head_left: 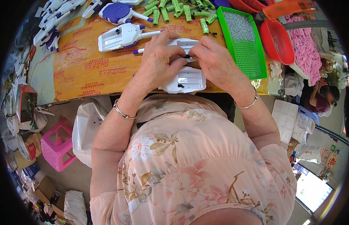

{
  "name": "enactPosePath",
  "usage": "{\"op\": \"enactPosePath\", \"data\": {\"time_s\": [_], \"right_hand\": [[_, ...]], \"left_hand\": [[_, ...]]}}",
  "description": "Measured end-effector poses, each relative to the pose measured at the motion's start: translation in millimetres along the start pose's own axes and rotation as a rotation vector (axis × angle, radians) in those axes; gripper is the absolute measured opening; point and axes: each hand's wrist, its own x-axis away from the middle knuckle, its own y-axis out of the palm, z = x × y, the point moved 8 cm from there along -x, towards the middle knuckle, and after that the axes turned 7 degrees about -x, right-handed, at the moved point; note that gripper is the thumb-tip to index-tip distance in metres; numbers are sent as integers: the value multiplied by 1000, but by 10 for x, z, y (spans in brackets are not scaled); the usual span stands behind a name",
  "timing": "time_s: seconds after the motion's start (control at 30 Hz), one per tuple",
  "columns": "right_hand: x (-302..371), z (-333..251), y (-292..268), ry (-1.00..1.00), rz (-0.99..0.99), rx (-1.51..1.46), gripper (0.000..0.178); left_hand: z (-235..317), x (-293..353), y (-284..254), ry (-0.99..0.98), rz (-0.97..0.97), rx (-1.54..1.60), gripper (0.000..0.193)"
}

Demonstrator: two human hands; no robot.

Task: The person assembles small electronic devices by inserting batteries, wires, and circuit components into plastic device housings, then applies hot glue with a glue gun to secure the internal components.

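My left hand [156,64] curls over a white plastic housing [186,42], its thumb and index finger close together at the housing's near side. Opposite it, my right hand [216,62] is closed in a pinch on a small black part [187,56] at the same spot. The fingers cover much of this housing. Just nearer to me lies a second open white housing [191,79] with a small black piece inside. To the left, another hollow white housing [120,38] with a slim handle rests on the table.
Several green battery cells [187,14] lie at the back, beside a purple-and-white device [116,13]. On the right stand a green tray [263,69] of small metal pieces, a red scoop-shaped bowl [277,47], an orange power tool [289,9] and pink parts [305,48]. A pink stool [56,146] is lower left.
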Motion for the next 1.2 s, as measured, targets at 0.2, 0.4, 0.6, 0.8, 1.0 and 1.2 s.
{"op": "enactPosePath", "data": {"time_s": [0.2,0.4,0.6,0.8,1.0,1.2], "right_hand": [[-2,-32,-26,-7,25,-9,10],[10,8,-4,11,13,-24,10],[-11,2,3,5,-7,-20,8],[-45,-7,8,-7,-45,18,10],[-101,64,23,33,-103,41,12],[-85,167,20,94,-84,-67,10]], "left_hand": [[-48,5,25,-29,2,66,16],[-19,2,7,-3,26,42,15],[-28,7,13,-11,19,49,14],[-17,6,17,-13,19,49,13],[-32,0,25,-6,17,42,12],[-25,17,13,9,23,35,14]]}}
